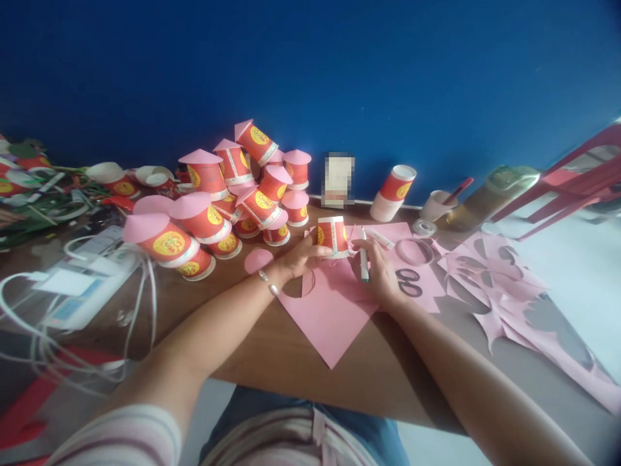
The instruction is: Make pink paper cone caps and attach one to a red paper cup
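Observation:
My left hand [303, 254] grips a red paper cup [332, 237] with a yellow emblem, turned upside down over the pink paper. In my right hand [381, 272] is a white marker [363, 255], held upright close to the cup's right side. Beneath both hands lies the pink paper sheet [334, 323], one corner toward me. A pink paper disc [259, 260] rests on the table left of my left wrist. Scissors [408, 283] with dark handle loops lie right of my right hand, their blades hidden.
Red cups with pink cone tops [204, 171] are piled at the left. A power strip [87, 285] with white cables lies nearer. Stacked cups [392, 192], a tape roll [424, 227], a bottle [490, 197] and cut pink scraps [509, 285] occupy the right.

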Tool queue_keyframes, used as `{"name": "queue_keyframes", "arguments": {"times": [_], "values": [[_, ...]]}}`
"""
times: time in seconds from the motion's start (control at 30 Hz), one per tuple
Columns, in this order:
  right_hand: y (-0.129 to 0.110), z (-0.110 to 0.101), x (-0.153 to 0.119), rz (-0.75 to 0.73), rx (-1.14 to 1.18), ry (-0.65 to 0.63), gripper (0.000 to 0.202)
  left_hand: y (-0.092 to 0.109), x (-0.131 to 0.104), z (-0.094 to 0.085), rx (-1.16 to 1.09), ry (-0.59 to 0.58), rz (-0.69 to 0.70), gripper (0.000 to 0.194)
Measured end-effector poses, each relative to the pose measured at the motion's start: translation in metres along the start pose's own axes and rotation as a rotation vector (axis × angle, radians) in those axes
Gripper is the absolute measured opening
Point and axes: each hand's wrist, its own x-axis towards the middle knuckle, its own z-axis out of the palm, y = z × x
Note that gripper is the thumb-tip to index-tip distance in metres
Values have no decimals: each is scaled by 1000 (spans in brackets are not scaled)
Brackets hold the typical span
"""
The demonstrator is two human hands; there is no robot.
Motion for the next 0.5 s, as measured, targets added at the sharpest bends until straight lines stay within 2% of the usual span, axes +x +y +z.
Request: {"name": "queue_keyframes", "arguments": {"times": [0.3,0.5], "values": [[-4,-2,-4,69,96,-104,25,-3,3,0,-140,86,-8,37],[-4,-3,-5,109,99,-164,30,-3,3,2,-153,116,9,39]]}}
